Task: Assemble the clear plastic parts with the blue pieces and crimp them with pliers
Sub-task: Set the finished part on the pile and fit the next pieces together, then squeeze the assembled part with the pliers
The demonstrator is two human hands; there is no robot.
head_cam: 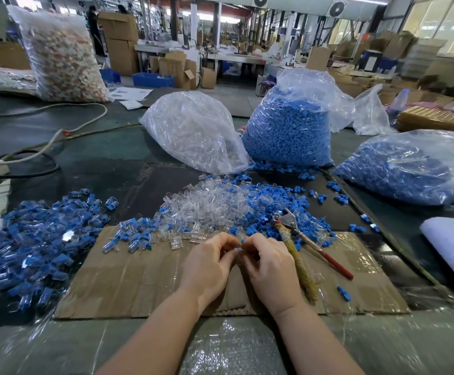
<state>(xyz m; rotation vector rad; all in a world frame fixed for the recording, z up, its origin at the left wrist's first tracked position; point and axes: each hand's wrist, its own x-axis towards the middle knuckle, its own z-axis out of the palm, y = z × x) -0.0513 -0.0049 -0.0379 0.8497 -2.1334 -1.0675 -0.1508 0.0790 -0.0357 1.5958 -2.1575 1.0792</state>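
Pinching a small blue piece (238, 249) between both sets of fingertips, my left hand (210, 263) and right hand (269, 263) meet above the cardboard sheet (139, 280). Pliers (299, 234) lie just right of them.

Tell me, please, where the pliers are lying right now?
The pliers lie on the cardboard sheet just right of the right hand, head in the mixed pile of parts, untouched.

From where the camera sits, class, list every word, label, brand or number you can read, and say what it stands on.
None can be read.
White papers on the far table: printed marks, too small and blurred.
Cardboard boxes at the back: no legible print.
Pliers and bags of blue pieces: no label visible.
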